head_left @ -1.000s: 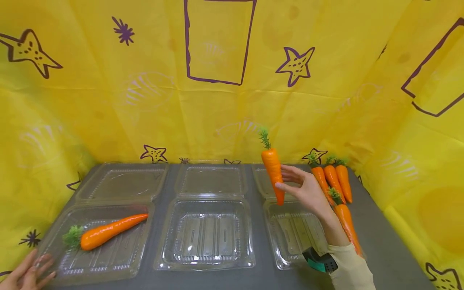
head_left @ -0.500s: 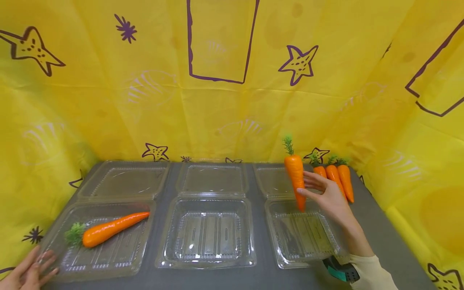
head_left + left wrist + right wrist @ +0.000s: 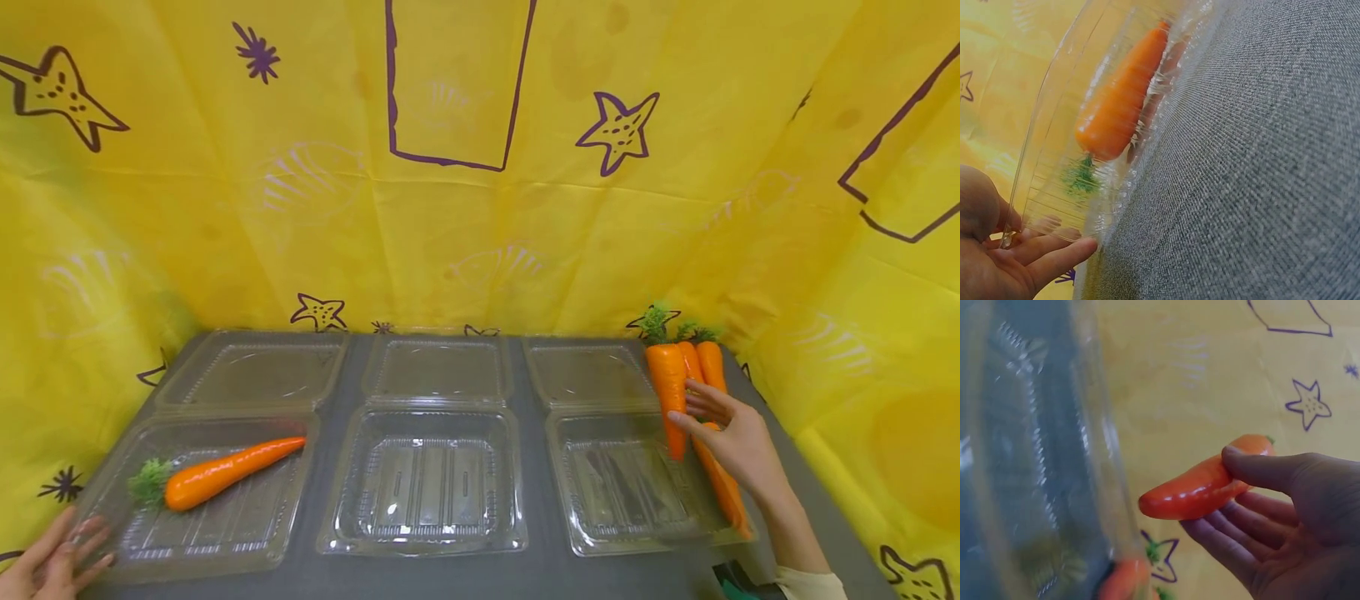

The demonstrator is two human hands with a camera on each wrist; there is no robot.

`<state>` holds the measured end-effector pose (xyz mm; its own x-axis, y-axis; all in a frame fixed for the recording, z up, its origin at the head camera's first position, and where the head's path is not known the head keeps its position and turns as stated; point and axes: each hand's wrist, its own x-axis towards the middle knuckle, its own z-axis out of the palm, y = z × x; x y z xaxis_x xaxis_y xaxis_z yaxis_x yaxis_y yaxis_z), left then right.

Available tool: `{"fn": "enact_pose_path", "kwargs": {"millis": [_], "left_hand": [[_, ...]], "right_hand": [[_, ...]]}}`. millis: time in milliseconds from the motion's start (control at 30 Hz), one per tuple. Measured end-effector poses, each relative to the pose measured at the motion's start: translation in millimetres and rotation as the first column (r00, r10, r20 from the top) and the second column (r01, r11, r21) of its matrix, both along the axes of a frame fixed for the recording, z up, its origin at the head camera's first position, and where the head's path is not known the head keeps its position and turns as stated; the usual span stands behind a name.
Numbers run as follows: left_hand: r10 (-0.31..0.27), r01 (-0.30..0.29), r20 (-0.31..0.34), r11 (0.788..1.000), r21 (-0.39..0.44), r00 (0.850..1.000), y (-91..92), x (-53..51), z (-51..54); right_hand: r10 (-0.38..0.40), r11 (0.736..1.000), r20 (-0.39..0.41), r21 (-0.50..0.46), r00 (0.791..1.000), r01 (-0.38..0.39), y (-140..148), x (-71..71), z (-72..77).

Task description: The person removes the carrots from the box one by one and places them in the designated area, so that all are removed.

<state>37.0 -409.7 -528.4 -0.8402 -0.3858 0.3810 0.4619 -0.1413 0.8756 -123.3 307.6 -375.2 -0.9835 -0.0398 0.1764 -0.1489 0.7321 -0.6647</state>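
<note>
My right hand (image 3: 738,433) pinches an orange carrot (image 3: 666,383) between thumb and fingers, its green top up and its tip down. The held carrot (image 3: 1204,484) is above the right edge of the right clear plastic container (image 3: 558,492), in front of the other carrots. My left hand (image 3: 56,558) holds the near left corner of the left clear plastic container (image 3: 288,533). In the left wrist view the thumb and fingers of that hand (image 3: 1016,256) lie on either side of the rim. Another carrot (image 3: 225,477) lies slantwise inside that left container.
Between the two outer containers stands a middle clear container (image 3: 341,533); all three lids (image 3: 438,371) lie folded back. Loose carrots (image 3: 712,367) lie at the right, partly hidden by the right hand. A yellow patterned cloth (image 3: 450,217) encloses the grey table (image 3: 420,575).
My right hand has carried the carrot to the right and lower, from above the right container towards the loose carrots. The left hand stays at its container corner.
</note>
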Motion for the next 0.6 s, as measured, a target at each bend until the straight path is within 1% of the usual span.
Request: {"fn": "enact_pose_path", "kwargs": {"millis": [67, 167, 233, 367, 400, 433, 467, 533, 600], "left_hand": [[0.001, -0.001, 0.0, 1.0, 0.007, 1.0, 0.3, -0.3, 0.1], [0.019, -0.019, 0.011, 1.0, 0.009, 1.0, 0.8, -0.5, 0.1], [-0.024, 0.026, -0.028, 0.999, 0.04, 0.999, -0.6, -0.7, -0.4], [-0.069, 0.075, -0.077, 0.995, 0.067, 0.995, -2.3, -1.0, -1.6], [-0.055, 0.059, -0.068, 0.996, 0.065, 0.996, -1.7, -0.5, -1.7], [-0.014, 0.015, -0.037, 0.999, 0.052, 0.999, -0.3, 0.0, -1.4], [0.013, -0.012, -0.022, 0.999, 0.045, 1.0, 0.8, 0.3, -1.3], [0.028, -0.028, -0.014, 0.999, 0.043, 1.0, 0.7, 0.8, -2.4], [0.027, -0.026, -0.013, 0.998, 0.05, 1.0, 1.1, 1.0, -2.3]], "right_hand": [[-0.026, 1.0, -0.006, 0.003, 1.0, 0.026, 5, 3.0, -2.5], [-0.057, 0.998, 0.006, 0.001, 0.998, 0.057, 14, 6.6, -5.6], [-0.069, 0.998, 0.024, -0.001, 0.997, 0.069, 21, 7.9, -8.0], [-0.087, 0.996, 0.054, -0.015, 0.995, 0.088, 36, 9.2, -13.2], [-0.093, 0.995, 0.055, -0.022, 0.994, 0.095, 40, 9.7, -14.2], [-0.099, 0.994, 0.045, -0.031, 0.994, 0.101, 44, 10.1, -15.0], [-0.104, 0.994, 0.043, -0.035, 0.994, 0.105, 47, 10.6, -15.0], [-0.108, 0.993, 0.039, -0.037, 0.993, 0.11, 54, 10.6, -13.7], [-0.105, 0.994, 0.049, -0.03, 0.993, 0.106, 62, 10.0, -11.1]]}}
